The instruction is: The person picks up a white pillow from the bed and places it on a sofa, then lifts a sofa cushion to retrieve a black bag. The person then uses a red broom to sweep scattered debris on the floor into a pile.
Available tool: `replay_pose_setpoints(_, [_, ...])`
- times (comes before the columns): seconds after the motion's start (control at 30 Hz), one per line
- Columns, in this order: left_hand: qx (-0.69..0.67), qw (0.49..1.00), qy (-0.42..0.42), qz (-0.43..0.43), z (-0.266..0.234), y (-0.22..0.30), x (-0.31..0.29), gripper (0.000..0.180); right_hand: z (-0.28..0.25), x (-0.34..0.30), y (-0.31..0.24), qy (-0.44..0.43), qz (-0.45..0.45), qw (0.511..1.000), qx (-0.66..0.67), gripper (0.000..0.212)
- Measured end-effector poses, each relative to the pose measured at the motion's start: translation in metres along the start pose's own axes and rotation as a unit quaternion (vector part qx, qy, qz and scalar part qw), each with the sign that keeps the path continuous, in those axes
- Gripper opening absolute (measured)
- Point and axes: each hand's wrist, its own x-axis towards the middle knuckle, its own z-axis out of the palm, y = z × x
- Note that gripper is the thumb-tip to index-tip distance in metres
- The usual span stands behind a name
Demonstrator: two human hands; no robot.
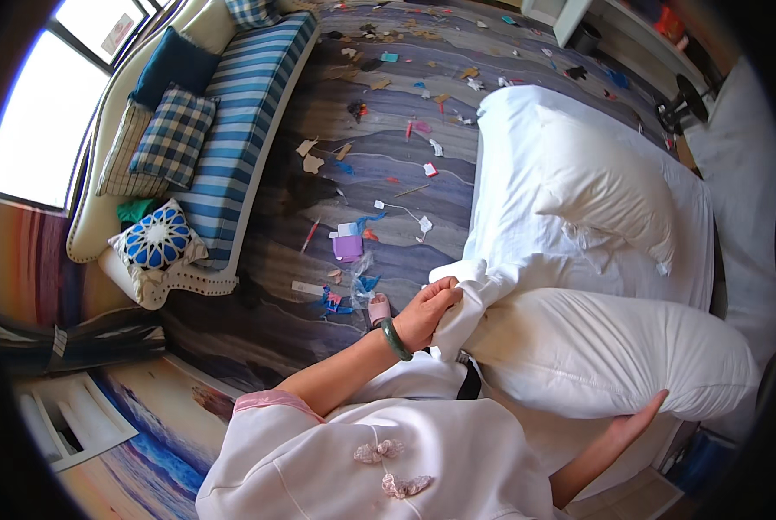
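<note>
A plump white pillow [609,351] lies across in front of me, at the near end of the bed. My left hand [427,312], a green bangle at its wrist, is closed on a bunched fold of white cloth [466,303], which looks like a pillowcase, beside the pillow's left end. Whether that cloth wraps any of the pillow I cannot tell. Against the lower edge of the pillow's right end, my right hand [632,426] supports it, with some fingers hidden beneath. Farther back, a second white pillow [605,182] rests on the white bed sheet [505,165].
Scraps, paper and a purple box [348,249] litter the patterned floor [388,204]. On the left stands a striped sofa [241,104] with several cushions. A pink slipper [378,308] shows near my left forearm. A black dumbbell-like object [687,102] stands beyond the bed.
</note>
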Motion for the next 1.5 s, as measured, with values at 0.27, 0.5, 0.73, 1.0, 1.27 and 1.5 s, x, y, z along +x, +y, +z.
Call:
replay_pose_setpoints(0.27, [-0.034, 0.995, 0.036, 0.091, -0.07, 0.105, -0.082, 0.012, 0.144, -0.097, 0.021, -0.123, 0.061, 0.991, -0.002, 0.075])
replay_pose_setpoints(0.5, [-0.115, 0.964, 0.145, 0.193, -0.153, 0.156, -0.134, 0.004, 0.261, -0.119, 0.079, -0.274, 0.078, 0.957, -0.053, 0.07])
replay_pose_setpoints(0.73, [-0.168, 0.912, 0.241, 0.288, -0.181, 0.194, -0.13, 0.01, 0.385, -0.116, 0.121, -0.395, 0.126, 0.907, -0.076, 0.064])
replay_pose_setpoints(1.0, [-0.212, 0.836, 0.307, 0.402, -0.188, 0.283, -0.086, 0.013, 0.558, -0.092, 0.163, -0.481, 0.155, 0.857, -0.098, 0.06])
replay_pose_setpoints(1.27, [-0.157, 0.772, 0.386, 0.48, -0.181, 0.371, -0.055, 0.019, 0.712, -0.112, 0.186, -0.563, 0.177, 0.797, -0.128, 0.059])
replay_pose_setpoints(1.5, [-0.169, 0.757, 0.386, 0.498, -0.216, 0.442, -0.023, 0.023, 0.828, -0.181, 0.213, -0.621, 0.167, 0.757, -0.114, 0.055])
